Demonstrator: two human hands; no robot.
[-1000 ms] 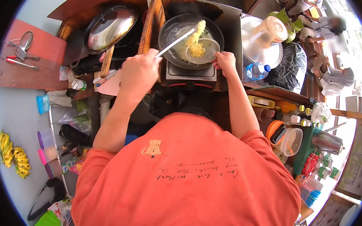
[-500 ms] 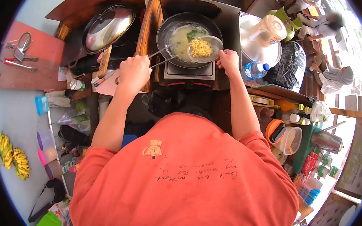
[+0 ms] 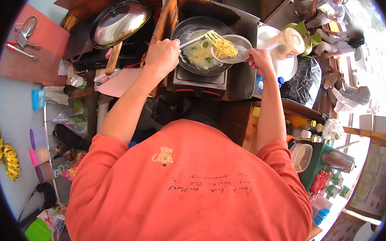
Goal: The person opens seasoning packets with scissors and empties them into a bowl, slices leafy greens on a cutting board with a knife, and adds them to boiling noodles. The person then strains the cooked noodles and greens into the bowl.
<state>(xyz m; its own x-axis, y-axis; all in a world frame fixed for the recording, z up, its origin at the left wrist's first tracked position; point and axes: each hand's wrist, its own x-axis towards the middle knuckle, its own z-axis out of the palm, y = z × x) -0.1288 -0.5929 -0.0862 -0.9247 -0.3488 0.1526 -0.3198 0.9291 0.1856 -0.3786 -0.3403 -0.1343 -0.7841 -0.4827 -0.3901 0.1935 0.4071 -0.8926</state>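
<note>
Both arms reach forward from the shirt (image 3: 188, 195) with elbows bent outward, and the forearms slope inward toward the stove (image 3: 200, 79). The left hand (image 3: 163, 57) is clenched around the metal tongs (image 3: 191, 42), back of the hand up, just beside the left rim of the wok (image 3: 211, 21). The tongs slant away to the right over the wok, their tips at a lifted strand of the noodles (image 3: 224, 48). The right hand (image 3: 261, 61) grips the handle end of the strainer (image 3: 240, 52) between thumb and fingers, beyond the wok's right rim.

The noodles lie mostly in the strainer, between the two hands and closer to the right one. The strainer is held over the right part of the wok and overhangs its edge. Pale broth (image 3: 197, 56) with green leaves is in the wok, which sits on the stove.

Compared with half a second ago, the strainer and right hand have shifted to the right, uncovering more broth. The tongs' arms, spread apart then, now appear close together, and part of the noodles is drawn up toward their tips. The right forearm now partly hides the water bottle (image 3: 259, 85).
</note>
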